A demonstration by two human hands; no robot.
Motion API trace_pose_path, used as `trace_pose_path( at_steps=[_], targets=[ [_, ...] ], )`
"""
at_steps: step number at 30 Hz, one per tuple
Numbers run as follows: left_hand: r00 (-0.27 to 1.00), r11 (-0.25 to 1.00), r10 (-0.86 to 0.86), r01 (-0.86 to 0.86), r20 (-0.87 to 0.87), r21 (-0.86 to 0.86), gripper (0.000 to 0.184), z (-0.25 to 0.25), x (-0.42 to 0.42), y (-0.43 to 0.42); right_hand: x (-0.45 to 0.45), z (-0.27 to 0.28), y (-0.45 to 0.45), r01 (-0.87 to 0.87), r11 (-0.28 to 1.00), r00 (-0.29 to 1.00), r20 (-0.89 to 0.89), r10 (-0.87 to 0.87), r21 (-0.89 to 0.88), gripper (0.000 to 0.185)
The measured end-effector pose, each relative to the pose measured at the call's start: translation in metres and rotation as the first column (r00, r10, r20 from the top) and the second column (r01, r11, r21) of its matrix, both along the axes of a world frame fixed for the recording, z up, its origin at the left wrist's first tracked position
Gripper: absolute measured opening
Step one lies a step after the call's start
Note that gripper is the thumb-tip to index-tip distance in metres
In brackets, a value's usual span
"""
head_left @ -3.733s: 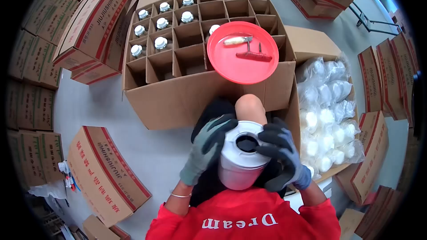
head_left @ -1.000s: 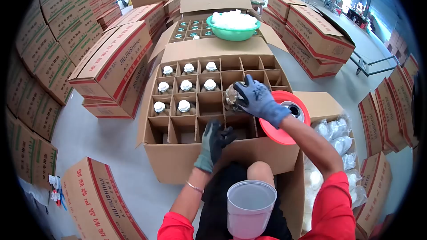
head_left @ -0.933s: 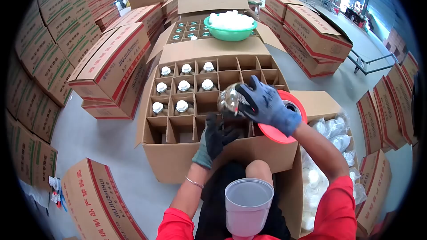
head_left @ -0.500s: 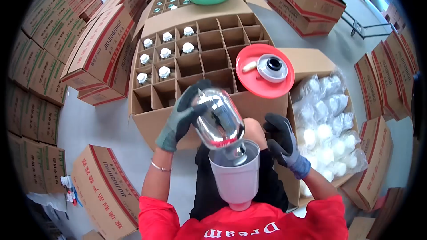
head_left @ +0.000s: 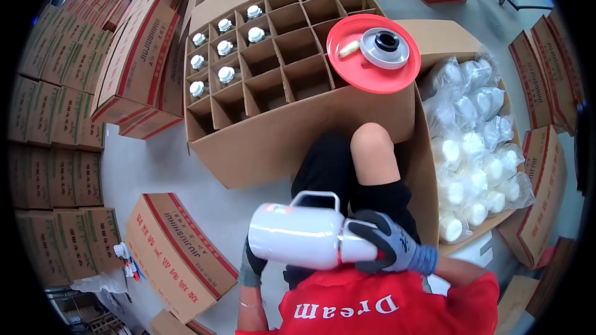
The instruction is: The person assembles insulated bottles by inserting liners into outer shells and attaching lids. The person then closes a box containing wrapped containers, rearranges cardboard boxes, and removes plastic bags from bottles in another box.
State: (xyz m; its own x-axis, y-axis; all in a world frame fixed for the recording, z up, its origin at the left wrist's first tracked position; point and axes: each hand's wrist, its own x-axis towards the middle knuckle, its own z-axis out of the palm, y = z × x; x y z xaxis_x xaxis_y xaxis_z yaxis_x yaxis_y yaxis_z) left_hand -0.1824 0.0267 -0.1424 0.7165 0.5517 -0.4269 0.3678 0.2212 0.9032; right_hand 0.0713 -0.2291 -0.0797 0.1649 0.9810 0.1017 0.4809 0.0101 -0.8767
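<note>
A white thermos flask casing (head_left: pixel 295 236) with a loop handle (head_left: pixel 316 195) lies sideways above my lap. My left hand (head_left: pixel 253 265) supports its wide end from below, mostly hidden behind it. My right hand (head_left: pixel 388 242) wraps round the narrower end, where a red ring shows. The silver liner is out of sight; I cannot tell whether it is inside the casing. In front stands a carton (head_left: pixel 310 127) with cardboard dividers, holding several bottle-like items with white caps (head_left: pixel 226 74) on its left side.
A red plate (head_left: pixel 347 77) on the carton's right corner carries a round translucent piece with a black centre (head_left: pixel 386 41) and a small pale piece. To the right, a box holds white parts in plastic bags (head_left: pixel 472 155). Printed cartons (head_left: pixel 177 254) stand on the left.
The silver liner, in my left hand above the casing before, is no longer visible. The casing has been tipped onto its side, and my right hand has closed on its narrow end.
</note>
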Motion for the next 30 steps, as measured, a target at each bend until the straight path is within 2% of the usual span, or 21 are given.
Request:
trace_pose_path(
  at_steps=[1, 2, 3, 4, 5, 7, 9, 11, 12, 15, 17, 18, 21, 24, 26, 30],
  targets=[
    [0.999, 0.997, -0.029, 0.026, -0.040, -0.072, 0.047, -0.010, -0.010, 0.009, 0.010, 0.001, 0.009, -0.091, 0.993, 0.974, 0.214, 0.072, 0.076, 0.065],
    [0.974, 0.967, -0.196, 0.211, -0.116, 0.144, 0.052, -0.018, -0.016, 0.019, 0.021, 0.011, 0.017, -0.205, 0.970, 0.894, 0.428, 0.131, 0.133, 0.060],
    [0.913, 0.853, -0.340, 0.400, -0.224, 0.334, 0.058, -0.024, -0.018, 0.026, 0.027, 0.019, 0.022, -0.321, 0.933, 0.766, 0.623, 0.155, 0.163, 0.057],
    [0.933, 0.863, -0.309, 0.356, -0.181, 0.358, 0.058, -0.031, -0.018, 0.027, 0.030, 0.017, 0.015, -0.332, 0.931, 0.785, 0.592, 0.183, 0.153, 0.052],
    [0.950, 0.871, -0.283, 0.313, -0.134, 0.379, 0.058, -0.035, -0.011, 0.025, 0.033, 0.013, 0.008, -0.275, 0.933, 0.882, 0.447, 0.149, 0.231, 0.050],
    [0.964, 0.892, -0.262, 0.258, -0.042, 0.371, 0.058, -0.032, 0.001, 0.023, 0.027, 0.007, -0.007, -0.007, 0.958, 0.990, 0.134, -0.033, 0.288, 0.054],
    [0.965, 0.919, -0.259, 0.235, 0.035, 0.315, 0.056, -0.015, 0.008, 0.016, 0.029, 0.000, -0.015, 0.034, 0.971, 0.996, 0.077, -0.054, 0.237, 0.065],
    [0.974, 0.963, -0.224, 0.214, 0.043, 0.163, 0.060, -0.012, 0.013, 0.011, 0.029, 0.002, -0.010, 0.048, 0.990, 0.999, -0.023, -0.045, 0.130, 0.070],
    [0.970, 0.960, -0.239, 0.230, 0.037, 0.160, 0.060, -0.011, 0.012, 0.009, 0.028, 0.007, 0.003, 0.079, 0.979, 0.996, 0.027, -0.085, 0.186, 0.077],
    [0.950, 0.925, -0.311, 0.305, -0.007, 0.225, 0.062, -0.014, 0.007, 0.015, 0.014, 0.003, 0.058, 0.092, 0.939, 0.975, -0.222, -0.018, 0.332, 0.082],
    [0.931, 0.886, -0.362, 0.361, -0.052, 0.291, 0.063, -0.017, 0.001, 0.022, 0.018, 0.007, 0.091, -0.012, 0.917, 0.958, -0.258, 0.124, 0.399, 0.085],
    [0.920, 0.862, -0.384, 0.386, -0.075, 0.328, 0.064, -0.019, 0.001, 0.025, 0.023, 0.022, 0.099, -0.028, 0.918, 0.966, -0.226, 0.127, 0.394, 0.086],
    [0.894, 0.716, -0.419, 0.435, -0.163, 0.546, 0.066, -0.035, 0.002, 0.026, 0.024, 0.020, 0.117, -0.067, 0.908, 0.946, -0.263, 0.190, 0.415, 0.085],
    [0.890, 0.568, -0.406, 0.422, -0.205, 0.707, 0.068, -0.055, 0.002, 0.020, 0.030, 0.024, 0.122, 0.114, 0.928, 0.961, -0.277, -0.012, 0.354, 0.080],
    [0.896, 0.536, -0.390, 0.409, -0.213, 0.739, 0.069, -0.061, -0.003, 0.016, 0.029, 0.027, 0.122, 0.264, 0.907, 0.941, -0.293, -0.168, 0.328, 0.074],
    [0.918, 0.468, -0.310, 0.374, -0.247, 0.801, 0.075, -0.066, -0.001, 0.011, 0.020, 0.033, 0.130, 0.398, 0.877, 0.891, -0.342, -0.299, 0.270, 0.074]
  ],
)
